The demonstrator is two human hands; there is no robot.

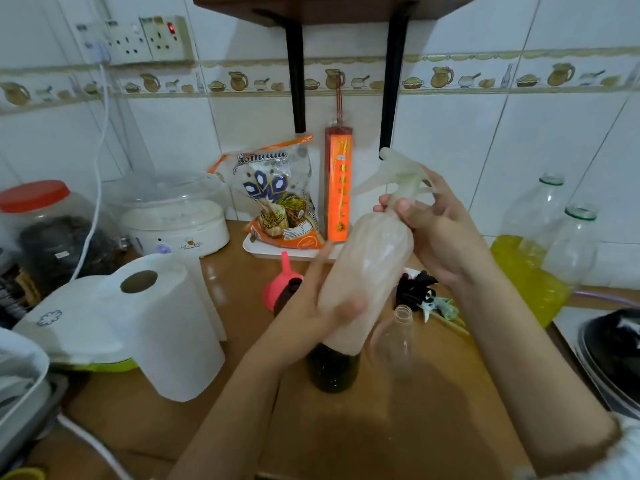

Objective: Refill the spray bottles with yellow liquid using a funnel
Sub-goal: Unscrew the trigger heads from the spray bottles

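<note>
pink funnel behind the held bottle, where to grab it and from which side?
Judging by its pose, grip the pink funnel by its narrow stem, which sticks up towards the back wall. Come from above and the left: the left hand and the spray bottle block the right, and its wide mouth is partly hidden.

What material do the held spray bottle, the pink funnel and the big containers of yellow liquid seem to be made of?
Translucent pinkish spray bottle, held by both hands: probably thin plastic with a frosted, matte finish, as the hand shows only dimly through it. Pink funnel: likely opaque moulded plastic, smooth and slightly glossy. Large clear containers with yellow liquid: clear and glossy with bright reflections; glass or plastic, I cannot tell which.
</note>
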